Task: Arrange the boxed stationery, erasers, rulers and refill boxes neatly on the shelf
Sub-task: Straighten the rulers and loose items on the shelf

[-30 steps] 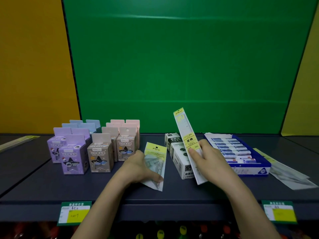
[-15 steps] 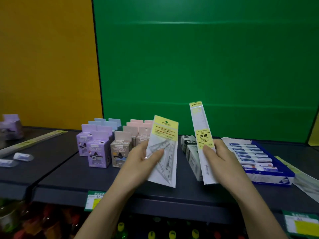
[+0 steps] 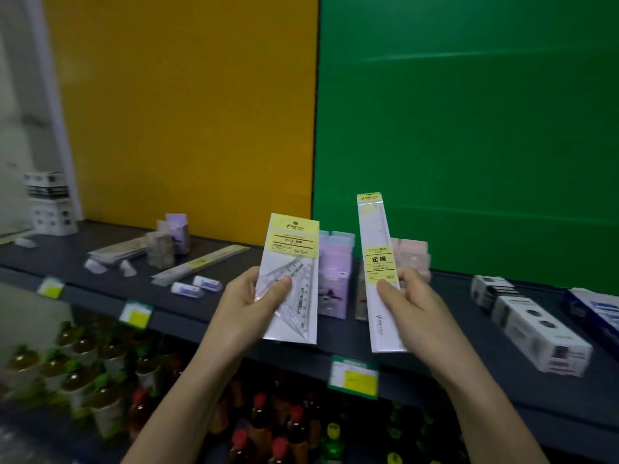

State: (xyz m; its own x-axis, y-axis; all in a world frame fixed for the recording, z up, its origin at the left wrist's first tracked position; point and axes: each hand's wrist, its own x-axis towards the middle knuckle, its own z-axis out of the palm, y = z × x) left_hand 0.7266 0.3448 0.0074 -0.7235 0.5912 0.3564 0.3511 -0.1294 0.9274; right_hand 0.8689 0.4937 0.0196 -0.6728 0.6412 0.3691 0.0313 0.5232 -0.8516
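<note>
My left hand [image 3: 249,304] holds a packaged set square [image 3: 294,262] upright above the dark shelf [image 3: 469,349]. My right hand [image 3: 415,306] grips a long packaged ruler [image 3: 376,249], also upright. Behind them stand pastel stationery boxes [image 3: 335,276], purple, blue and pink. White refill boxes [image 3: 532,326] lie in a row at the right, beside a blue eraser tray [image 3: 599,313] at the frame edge. On the left shelf section lie more packaged rulers [image 3: 201,264] and several loose erasers [image 3: 197,286].
A stack of white boxes [image 3: 50,202] stands at the far left. Green and yellow price tags [image 3: 353,376] hang on the shelf's front edge. Bottles [image 3: 261,426] fill the lower shelf. Yellow and green panels form the back wall.
My left hand lifted the set square pack off the shelf and both packs are now held higher. My view has swung left, bringing the left shelf section into sight.
</note>
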